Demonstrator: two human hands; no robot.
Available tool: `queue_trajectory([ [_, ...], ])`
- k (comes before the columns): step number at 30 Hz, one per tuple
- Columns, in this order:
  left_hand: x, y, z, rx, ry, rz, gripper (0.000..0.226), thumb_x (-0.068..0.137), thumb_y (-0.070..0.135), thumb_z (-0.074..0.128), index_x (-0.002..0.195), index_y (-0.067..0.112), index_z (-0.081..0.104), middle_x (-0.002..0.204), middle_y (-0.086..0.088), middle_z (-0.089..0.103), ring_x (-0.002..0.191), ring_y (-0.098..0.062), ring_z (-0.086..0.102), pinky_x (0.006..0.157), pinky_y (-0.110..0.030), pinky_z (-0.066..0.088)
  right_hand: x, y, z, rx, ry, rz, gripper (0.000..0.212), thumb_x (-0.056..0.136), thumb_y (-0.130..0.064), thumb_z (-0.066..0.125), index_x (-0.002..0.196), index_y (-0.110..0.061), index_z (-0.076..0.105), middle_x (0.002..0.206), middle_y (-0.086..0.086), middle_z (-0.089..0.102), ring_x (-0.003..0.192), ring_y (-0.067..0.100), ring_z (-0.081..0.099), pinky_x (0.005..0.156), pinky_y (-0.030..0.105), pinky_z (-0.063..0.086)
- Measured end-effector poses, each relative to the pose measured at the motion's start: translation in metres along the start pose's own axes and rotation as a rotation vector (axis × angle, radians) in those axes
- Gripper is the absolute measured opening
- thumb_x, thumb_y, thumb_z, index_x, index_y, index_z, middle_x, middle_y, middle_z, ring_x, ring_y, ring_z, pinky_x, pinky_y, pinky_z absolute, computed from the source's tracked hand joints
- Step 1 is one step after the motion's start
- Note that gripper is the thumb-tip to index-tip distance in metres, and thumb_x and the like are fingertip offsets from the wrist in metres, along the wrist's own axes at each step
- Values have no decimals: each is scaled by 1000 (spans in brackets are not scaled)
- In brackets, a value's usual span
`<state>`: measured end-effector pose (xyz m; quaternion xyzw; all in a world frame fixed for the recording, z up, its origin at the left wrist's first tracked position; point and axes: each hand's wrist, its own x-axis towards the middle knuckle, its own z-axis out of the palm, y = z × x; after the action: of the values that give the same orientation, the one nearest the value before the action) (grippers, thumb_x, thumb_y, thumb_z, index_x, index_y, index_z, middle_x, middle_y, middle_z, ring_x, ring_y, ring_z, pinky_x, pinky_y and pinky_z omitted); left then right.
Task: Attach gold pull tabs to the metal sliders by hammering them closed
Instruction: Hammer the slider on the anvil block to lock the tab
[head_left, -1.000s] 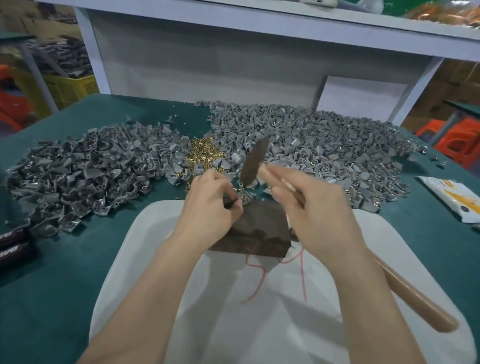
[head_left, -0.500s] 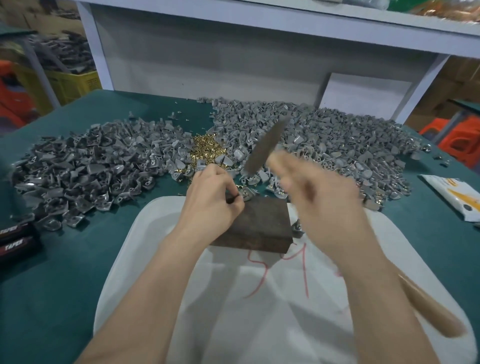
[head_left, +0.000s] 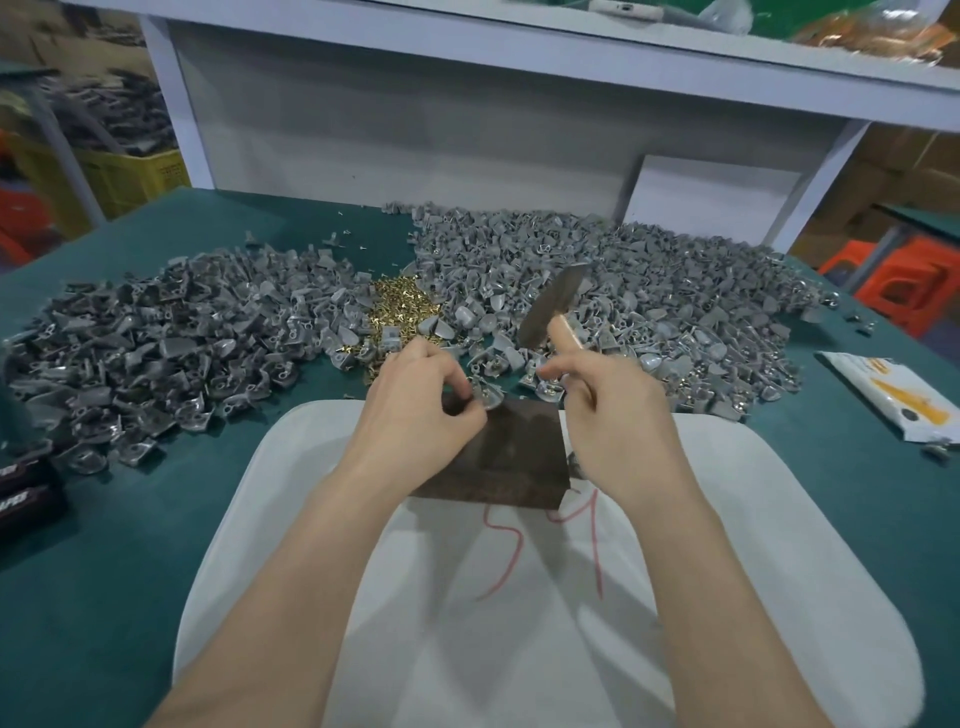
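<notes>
My left hand (head_left: 421, 410) pinches a grey metal slider (head_left: 487, 397) against the far edge of a dark metal block (head_left: 514, 457). My right hand (head_left: 618, 426) grips a small hammer by its wooden handle, with the dark hammer head (head_left: 553, 304) raised above and to the right of the slider. A small heap of gold pull tabs (head_left: 397, 306) lies just beyond my left hand. Large piles of grey sliders spread to the left (head_left: 156, 338) and to the right (head_left: 649, 291). Whether a gold tab sits in the held slider is hidden by my fingers.
The block rests on a white cloth bag (head_left: 519, 597) marked with red writing, on a green table (head_left: 104, 545). A white and orange packet (head_left: 893, 395) lies at the right. Black boxes (head_left: 26, 493) sit at the left edge. A white shelf frame (head_left: 467, 104) stands behind.
The hammer head swung up and to the right, then came partway back toward the block. My left hand kept its pinch on the slider at the block's edge.
</notes>
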<state>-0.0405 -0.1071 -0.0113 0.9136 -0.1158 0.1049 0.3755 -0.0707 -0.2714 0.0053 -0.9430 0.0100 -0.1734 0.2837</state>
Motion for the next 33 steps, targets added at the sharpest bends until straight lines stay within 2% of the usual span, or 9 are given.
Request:
queue_trajectory([
  [2, 0, 0, 0, -3, -10, 0, 19, 81, 24, 67, 69, 29, 54, 99, 6, 52, 102, -15, 50, 91, -31, 40, 0, -3, 1, 44, 2, -33, 35, 92, -9, 46, 106, -34, 66, 100, 1, 63, 74, 15, 53, 63, 25, 36],
  [4, 0, 0, -2, -29, 6, -25, 16, 81, 24, 66, 71, 28, 55, 94, 8, 57, 95, -14, 55, 84, -29, 42, -1, -4, -1, 119, 16, -57, 32, 91, -5, 47, 102, -29, 64, 90, -15, 60, 70, -3, 54, 58, 8, 36],
  [6, 1, -1, -4, -103, 44, -76, 13, 79, 22, 66, 72, 25, 56, 85, 8, 64, 87, -12, 61, 76, -28, 48, -2, -4, -4, 173, 42, -62, 29, 89, -1, 48, 101, -26, 59, 75, -28, 50, 64, -19, 50, 57, -1, 33],
  [8, 1, -1, -6, -173, 93, -115, 11, 78, 19, 67, 73, 23, 57, 80, 8, 66, 83, -9, 63, 73, -26, 49, -4, -4, -7, 156, 31, -53, 34, 89, -5, 49, 106, -34, 52, 71, -26, 51, 65, -12, 52, 57, 0, 33],
  [11, 1, 0, -9, -191, 160, -96, 13, 78, 17, 66, 74, 24, 56, 78, 10, 65, 81, -6, 61, 75, -26, 48, -5, -5, -9, 143, 0, -60, 40, 89, -10, 51, 113, -41, 47, 77, -7, 59, 66, 5, 53, 60, 17, 35],
  [17, 2, -6, -12, -69, 216, -44, 12, 78, 15, 66, 78, 25, 60, 76, 8, 58, 69, -10, 55, 72, -34, 50, -7, -8, -10, 132, -72, -69, 42, 87, -14, 54, 115, -45, 49, 83, -2, 64, 73, 17, 57, 68, 26, 42],
  [19, 3, -7, -10, -63, 188, -59, 14, 77, 13, 68, 76, 25, 61, 73, 10, 57, 66, -6, 53, 73, -34, 51, -8, -9, -11, 137, -73, -78, 41, 87, -15, 55, 115, -45, 50, 89, -2, 66, 79, 17, 58, 72, 30, 45],
  [25, 4, -11, -9, -72, 134, -108, 15, 78, 12, 70, 76, 25, 62, 69, 12, 59, 69, -7, 58, 77, -31, 53, -11, -10, -11, 151, -38, -100, 40, 86, -17, 55, 116, -44, 55, 92, -5, 68, 82, 14, 58, 71, 25, 41],
  [33, 5, -12, -6, -97, 152, -105, 15, 77, 10, 71, 76, 22, 62, 70, 9, 61, 68, -11, 59, 72, -29, 52, -19, -23, -8, 138, 26, -158, 33, 92, -22, 55, 120, -40, 57, 106, -11, 69, 94, 18, 63, 81, 36, 50],
])
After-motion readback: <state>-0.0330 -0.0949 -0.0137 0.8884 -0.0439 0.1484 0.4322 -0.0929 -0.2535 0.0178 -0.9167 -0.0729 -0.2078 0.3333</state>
